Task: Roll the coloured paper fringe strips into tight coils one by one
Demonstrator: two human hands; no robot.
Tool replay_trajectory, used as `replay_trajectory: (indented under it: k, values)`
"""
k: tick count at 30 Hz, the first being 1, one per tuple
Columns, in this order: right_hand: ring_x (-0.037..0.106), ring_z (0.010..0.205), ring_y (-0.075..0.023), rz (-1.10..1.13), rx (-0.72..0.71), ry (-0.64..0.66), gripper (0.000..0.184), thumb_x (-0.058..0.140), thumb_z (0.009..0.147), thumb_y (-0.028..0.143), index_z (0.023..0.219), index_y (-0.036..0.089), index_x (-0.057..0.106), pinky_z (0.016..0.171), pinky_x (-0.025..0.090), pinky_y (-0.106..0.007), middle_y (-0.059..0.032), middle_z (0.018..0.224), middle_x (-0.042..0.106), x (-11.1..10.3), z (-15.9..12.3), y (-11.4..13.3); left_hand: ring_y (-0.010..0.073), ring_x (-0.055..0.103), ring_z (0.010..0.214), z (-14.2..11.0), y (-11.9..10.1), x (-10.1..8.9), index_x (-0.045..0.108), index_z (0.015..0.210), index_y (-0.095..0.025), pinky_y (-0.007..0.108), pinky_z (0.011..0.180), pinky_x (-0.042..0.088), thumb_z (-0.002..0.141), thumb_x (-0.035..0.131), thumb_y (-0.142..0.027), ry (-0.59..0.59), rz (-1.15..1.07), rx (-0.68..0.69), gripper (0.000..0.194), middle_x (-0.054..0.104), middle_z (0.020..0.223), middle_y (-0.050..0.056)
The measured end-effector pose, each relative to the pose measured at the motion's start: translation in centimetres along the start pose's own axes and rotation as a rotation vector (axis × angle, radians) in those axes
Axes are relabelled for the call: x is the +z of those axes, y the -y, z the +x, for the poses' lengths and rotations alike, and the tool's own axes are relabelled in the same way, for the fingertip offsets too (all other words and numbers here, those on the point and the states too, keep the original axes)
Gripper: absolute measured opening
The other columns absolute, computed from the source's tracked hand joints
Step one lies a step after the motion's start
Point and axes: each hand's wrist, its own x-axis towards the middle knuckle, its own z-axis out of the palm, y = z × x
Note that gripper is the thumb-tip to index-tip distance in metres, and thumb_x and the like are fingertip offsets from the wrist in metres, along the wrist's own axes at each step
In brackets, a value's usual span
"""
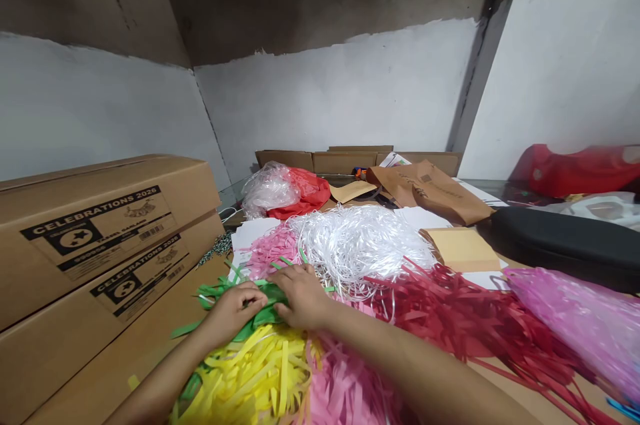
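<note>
My left hand (237,310) is closed at the edge of a bunch of green strips (270,312), thumb against its curled fingers. On the bunch's right side, my right hand (303,295) has its fingers bent over the strips, its thumb pointing toward my left hand. Yellow strips (255,368) lie in a heap just below both hands. Pink strips (350,382) spread beneath my right forearm, and more pink ones show beyond the hands. Behind them sits a big tangle of shiny white string (365,245). What my fingertips press on is partly hidden.
Two stacked cardboard boxes (115,232) stand at the left. Red strips (465,312) and a pink plastic bag (580,325) lie to the right, near a long black padded object (570,238). Farther back are a red and clear plastic bag (305,192) and brown paper (430,192).
</note>
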Motion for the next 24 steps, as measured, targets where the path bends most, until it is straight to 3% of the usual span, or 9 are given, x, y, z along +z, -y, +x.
replay_trajectory:
  k: [2,5,9,13,16,20,24]
  values:
    - [0.059,0.114,-0.0271,-0.011,0.005,0.029,0.024,0.064,0.095,0.034,0.114,0.024,0.074,0.098,0.036,-0.041,-0.0064,0.118,0.075,-0.2,0.3,0.1,0.022,0.062,0.082,-0.3,-0.3,0.0,0.068,0.07,-0.022,0.032,0.078,0.047,0.089,0.049,-0.049,-0.024,0.021,0.019,0.038,0.066,0.08,0.005]
    - [0.063,0.102,-0.0251,-0.014,0.037,0.063,0.017,0.064,0.096,0.03,0.092,0.024,0.079,0.09,0.038,-0.038,-0.0041,0.1,0.079,-0.3,0.7,0.1,0.0233,0.063,0.086,-0.7,-0.6,0.0,0.069,0.076,-0.023,0.034,0.08,0.049,0.092,0.046,-0.051,-0.077,0.036,0.025,0.04,0.068,0.085,0.006]
    - [0.064,0.1,-0.0237,0.015,0.072,0.066,0.011,0.07,0.093,0.027,0.088,0.022,0.078,0.089,0.038,-0.036,-0.0035,0.097,0.079,-0.4,0.8,0.1,0.0259,0.065,0.101,-1.3,-0.3,-0.1,0.074,0.1,-0.024,0.037,0.091,0.051,0.092,0.044,-0.06,-0.139,0.047,0.013,0.047,0.072,0.104,0.009]
    - [0.064,0.097,-0.0216,0.061,0.115,0.044,0.01,0.077,0.088,0.027,0.082,0.02,0.074,0.087,0.039,-0.033,-0.0025,0.093,0.078,-0.3,0.7,0.3,0.0283,0.065,0.107,-1.9,-0.2,0.1,0.077,0.099,-0.025,0.041,0.098,0.049,0.086,0.058,-0.059,-0.137,0.128,0.011,0.042,0.073,0.109,0.009]
    - [0.064,0.089,-0.0181,0.089,0.135,0.028,0.015,0.082,0.083,0.026,0.078,0.02,0.07,0.086,0.038,-0.03,0.0011,0.087,0.076,-0.2,0.7,0.4,0.0309,0.063,0.111,-2.1,-0.7,0.3,0.078,0.103,-0.026,0.045,0.1,0.045,0.08,0.069,-0.051,-0.138,0.229,0.02,0.035,0.073,0.113,0.008]
    - [0.065,0.088,-0.0189,0.087,0.125,0.01,0.021,0.084,0.082,0.032,0.076,0.02,0.067,0.085,0.039,-0.032,0.0017,0.086,0.075,-0.7,0.5,0.4,0.0294,0.065,0.109,-2.1,-1.8,0.2,0.078,0.104,-0.027,0.046,0.097,0.043,0.092,0.055,-0.036,-0.128,0.368,0.045,0.028,0.075,0.11,0.008]
    - [0.063,0.101,-0.0257,0.031,0.066,-0.037,0.017,0.073,0.09,0.035,0.098,0.02,0.07,0.089,0.042,-0.039,-0.007,0.105,0.075,-0.7,-0.7,1.3,0.0344,0.064,0.117,-1.0,-2.7,0.1,0.078,0.11,-0.025,0.052,0.101,0.039,0.087,0.055,-0.017,-0.122,0.515,0.038,0.034,0.076,0.117,0.01]
